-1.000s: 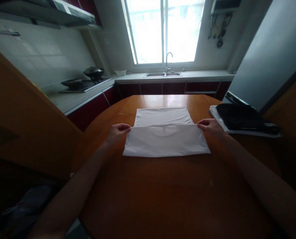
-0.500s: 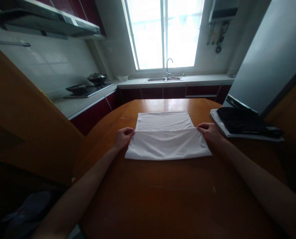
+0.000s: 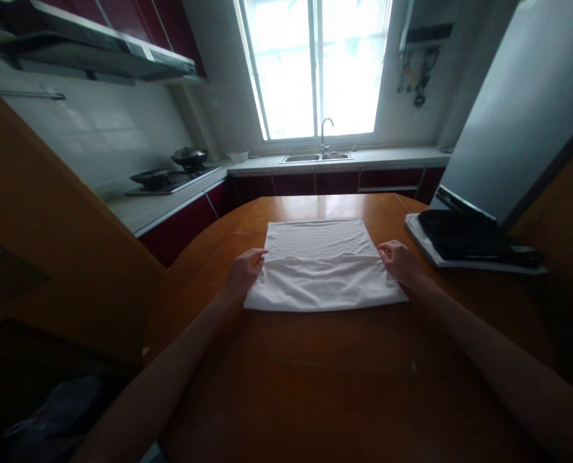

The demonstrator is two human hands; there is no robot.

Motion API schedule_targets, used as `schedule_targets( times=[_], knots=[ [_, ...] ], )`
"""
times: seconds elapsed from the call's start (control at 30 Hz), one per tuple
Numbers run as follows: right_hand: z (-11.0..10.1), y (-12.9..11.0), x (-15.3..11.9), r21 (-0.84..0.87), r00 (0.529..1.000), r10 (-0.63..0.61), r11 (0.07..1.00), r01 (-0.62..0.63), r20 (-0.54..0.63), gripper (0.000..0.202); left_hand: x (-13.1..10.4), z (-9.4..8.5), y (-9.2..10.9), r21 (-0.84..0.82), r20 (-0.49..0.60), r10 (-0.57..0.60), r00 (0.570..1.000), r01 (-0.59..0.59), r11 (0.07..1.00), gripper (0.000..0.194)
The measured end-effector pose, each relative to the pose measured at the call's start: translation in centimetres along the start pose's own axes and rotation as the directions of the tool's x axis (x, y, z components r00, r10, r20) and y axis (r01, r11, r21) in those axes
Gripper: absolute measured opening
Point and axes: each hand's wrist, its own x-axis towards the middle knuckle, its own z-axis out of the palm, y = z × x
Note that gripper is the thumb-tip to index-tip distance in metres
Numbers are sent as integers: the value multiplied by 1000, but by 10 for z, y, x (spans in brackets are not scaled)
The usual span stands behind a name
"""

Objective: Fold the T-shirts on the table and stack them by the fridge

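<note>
A white folded garment (image 3: 319,283) lies on the wooden table in front of me, its near part turned back over the rest in a loose, wrinkled flap. My left hand (image 3: 245,270) is closed at the left end of the flap's edge, thumb and index finger on the fabric. At the opposite end my right hand (image 3: 398,260) has its fingers curled together on the flap's corner. Exactly what kind of garment it is cannot be made out.
Folded black clothing (image 3: 469,238) rests on white fabric at the right of the table (image 3: 286,373). Beyond the table are a counter with a sink (image 3: 301,158) and a stove (image 3: 170,182) with pans. A fridge (image 3: 503,122) stands at the right.
The flap's edge has come down from a taut straight line to a slack, wavy one lying on the layer below. Both hands have shifted only slightly, and the view has tilted a little.
</note>
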Motion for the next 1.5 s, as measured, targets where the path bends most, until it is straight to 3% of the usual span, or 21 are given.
schedule_targets(
  times=[0.07, 0.13, 0.23, 0.3, 0.37, 0.47, 0.63, 0.77, 0.9, 1.03, 1.1, 1.2, 1.27, 1.37, 1.4, 1.5],
  knots=[
    [5, -19, -10, -13, 995, -100, 995, 100, 4, 32, -9, 6, 18, 27, 148, 114, 982, -120, 992, 38],
    [12, -36, -23, -27, 979, -183, 982, 186, 84, 40, -20, 14, 28, 55, 302, 159, 940, -183, 982, 45],
    [23, -47, -40, -111, 942, -202, 965, 239, 268, 53, -34, 23, 28, 142, 493, 109, 863, -203, 969, 60],
    [26, -48, -45, -152, 921, -165, 961, 231, 354, 58, -39, 23, 25, 188, 560, 64, 826, -202, 961, 65],
    [24, -46, -46, -148, 917, -164, 962, 231, 365, 57, -39, 18, 25, 188, 573, 72, 816, -217, 958, 65],
    [8, -43, -47, -73, 920, -278, 948, 309, 277, 52, -40, 0, 32, 125, 551, 170, 817, -282, 951, 62],
    [-34, -23, -75, 54, 829, -494, 865, 498, 264, 32, -65, -46, 34, 90, 581, 256, 773, -373, 923, 47],
    [-54, 0, -99, 16, 791, -539, 829, 559, 289, 30, -89, -64, 29, 117, 515, 261, 817, -368, 922, 40],
    [-60, 3, -101, 9, 782, -548, 820, 572, 296, 24, -96, -64, 31, 142, 467, 271, 842, -374, 916, 33],
    [-77, -12, -111, 100, 754, -534, 835, 541, 382, 25, -107, -73, 41, 117, 482, 286, 828, -385, 916, 31],
    [-91, -19, -123, 178, 733, -502, 860, 478, 458, 25, -117, -84, 47, 71, 530, 274, 803, -364, 929, 31],
    [-108, -26, -133, 275, 692, -464, 886, 373, 553, 19, -120, -105, 56, -27, 659, 199, 726, -242, 970, 26],
    [-110, -27, -123, 294, 727, -443, 895, 334, 524, 12, -106, -112, 58, -60, 672, 121, 731, -109, 992, 21],
    [-95, -22, -79, 222, 881, -302, 947, 233, 363, 18, -62, -105, 49, -39, 499, -49, 865, 79, 996, 31],
    [-86, -21, -62, 174, 921, -214, 971, 165, 325, 18, -45, -98, 44, -15, 451, -97, 887, 116, 993, 35],
    [-57, -16, -23, 26, 915, 7, 999, -19, 403, 16, -6, -69, 28, 84, 473, -161, 867, 137, 987, 33]
  ],
)
